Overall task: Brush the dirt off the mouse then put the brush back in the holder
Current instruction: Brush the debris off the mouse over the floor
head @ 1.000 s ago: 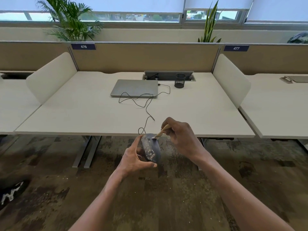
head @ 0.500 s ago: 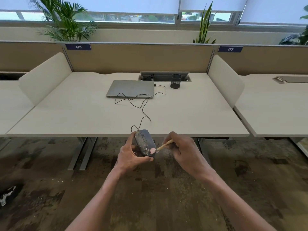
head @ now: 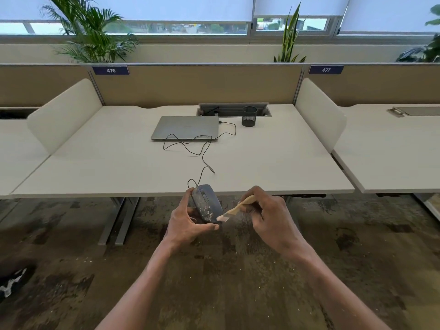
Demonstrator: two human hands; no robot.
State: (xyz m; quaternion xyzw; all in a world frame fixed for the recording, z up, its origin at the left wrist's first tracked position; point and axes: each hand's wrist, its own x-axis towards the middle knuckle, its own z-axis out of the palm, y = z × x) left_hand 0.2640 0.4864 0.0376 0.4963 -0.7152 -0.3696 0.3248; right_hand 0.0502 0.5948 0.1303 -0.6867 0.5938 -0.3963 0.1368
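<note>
A dark grey wired mouse (head: 206, 203) speckled with pale dirt is held in my left hand (head: 188, 222), off the desk's front edge and above the floor. My right hand (head: 269, 215) grips a small brush (head: 234, 210) with a pale wooden handle. Its light bristles touch the mouse's lower right edge. The black mesh holder (head: 249, 116) stands empty at the back of the desk, right of the laptop.
A closed silver laptop (head: 187, 127) lies at the back of the white desk (head: 119, 167); the mouse's black cable (head: 202, 151) loops from it to the front edge. White side dividers (head: 64, 115) flank the desk. Pale specks litter the brown carpet below.
The brush has swept from the mouse's top end down to its lower right edge. Both hands and the mouse have stayed near the desk's front edge.
</note>
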